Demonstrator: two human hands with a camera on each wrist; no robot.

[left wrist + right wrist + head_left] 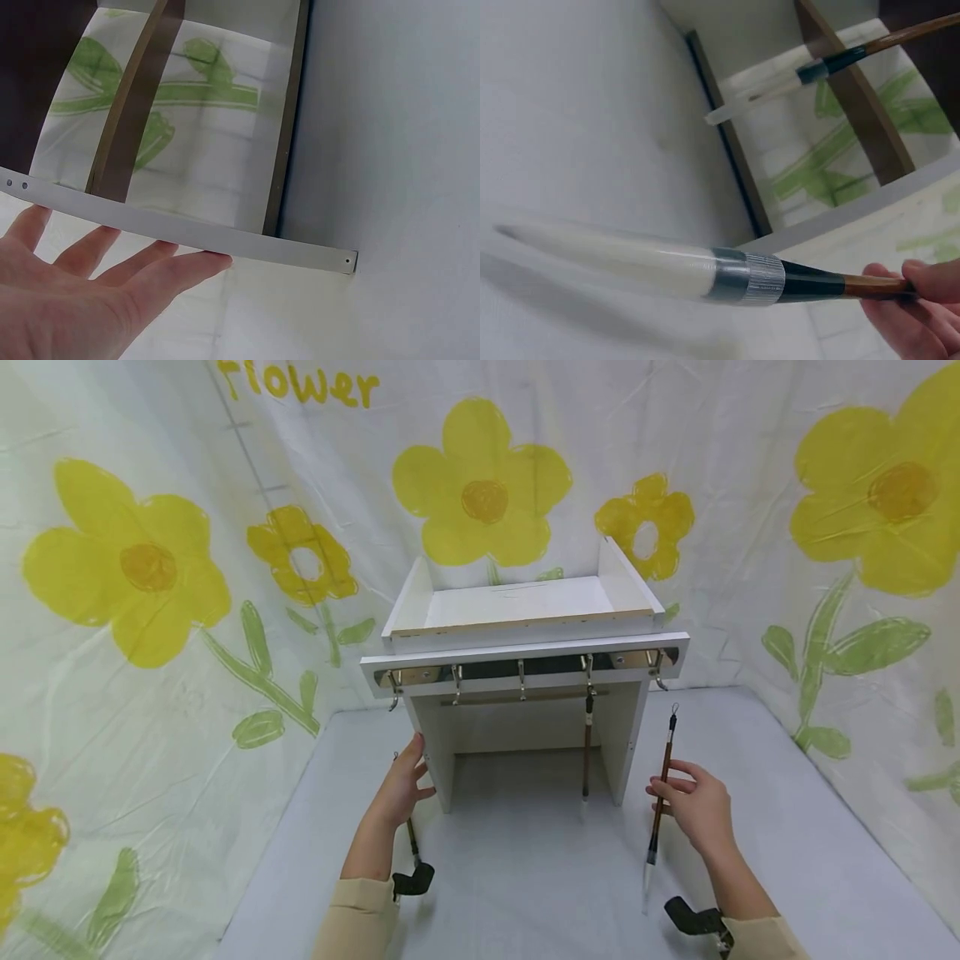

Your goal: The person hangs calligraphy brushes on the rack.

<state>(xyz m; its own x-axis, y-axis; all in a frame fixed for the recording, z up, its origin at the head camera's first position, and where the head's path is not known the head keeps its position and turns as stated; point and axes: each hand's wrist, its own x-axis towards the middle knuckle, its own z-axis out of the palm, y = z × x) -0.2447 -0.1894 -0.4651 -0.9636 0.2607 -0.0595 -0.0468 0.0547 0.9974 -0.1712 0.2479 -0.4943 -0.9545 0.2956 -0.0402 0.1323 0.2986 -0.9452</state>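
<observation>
In the head view, a white shelf unit (525, 631) bears a metal hook rail (491, 668) across its front. My left hand (399, 789) is at its left side panel; the left wrist view shows the fingertips touching the panel's edge (187, 227), fingers extended. My right hand (697, 802) pinches the brown handle of a calligraphy brush (663, 777) between thumb and fingers, right of the shelf. Its loop points up, and a clear cap (607, 255) covers the pale bristles. Another brush (587, 743) hangs from a hook, tip down. A third brush (412, 839) is partly hidden behind my left hand.
The shelf stands on a pale table (517, 877). Behind and around it hangs a white curtain (315, 452) with yellow flowers. Black wrist devices (414, 880) sit below both hands. Several hooks on the rail carry nothing.
</observation>
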